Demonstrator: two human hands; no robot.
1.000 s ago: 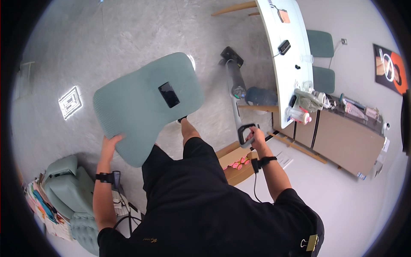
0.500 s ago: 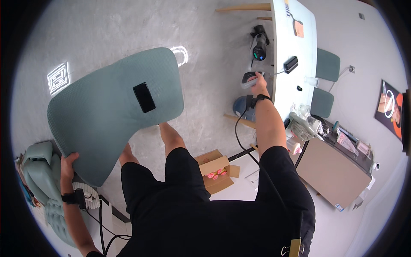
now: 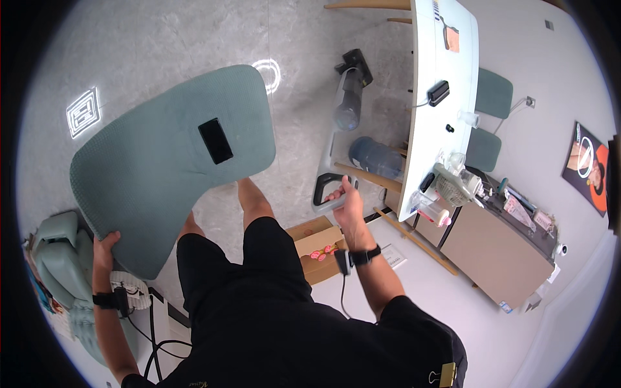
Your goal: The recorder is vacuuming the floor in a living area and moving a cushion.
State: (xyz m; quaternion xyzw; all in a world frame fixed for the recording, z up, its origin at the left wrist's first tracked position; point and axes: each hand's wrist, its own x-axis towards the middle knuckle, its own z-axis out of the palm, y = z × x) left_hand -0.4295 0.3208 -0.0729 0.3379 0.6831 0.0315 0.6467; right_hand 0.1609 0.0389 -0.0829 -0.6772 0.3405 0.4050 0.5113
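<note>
Floor (image 3: 181, 29): Gray and polished, it stretched past a white tabletop (image 3: 427, 129) on the person's right.
Vacuum (image 3: 349, 107): Gray and long-shafted, it slanted over that floor beside the tabletop, its dark head (image 3: 356, 68) pointing away from the person. Whether the head sat fully flat was hard to tell; level contact would have served best.
Right hand (image 3: 350, 207): Fingers curled through the loop handle (image 3: 318, 191), clamped on its near right side. A loose wrist and a low, steady push looked the better way to steer.
Left hand (image 3: 106, 249): Clamped on the near left corner of a green pad (image 3: 149, 168), with one digit over the top and the rest hidden. How much weight it bore could not be told.
Phone (image 3: 215, 140): Dark-screened, it lay loose on the pad. Any tilt risked a slide, so a level corner, or the phone set aside first, seemed wise.
Jug (image 3: 375, 157): Blue, close to the vacuum's shaft and by a wooden leg (image 3: 369, 176). Short strokes, angled clear of both, appeared safest.
Cable (image 3: 343, 297): Black, it hung from the right wristband (image 3: 367, 253), near a cardboard box (image 3: 310, 229) of pink pieces. Slack clear of the box would have lessened the chance of a snag.
</note>
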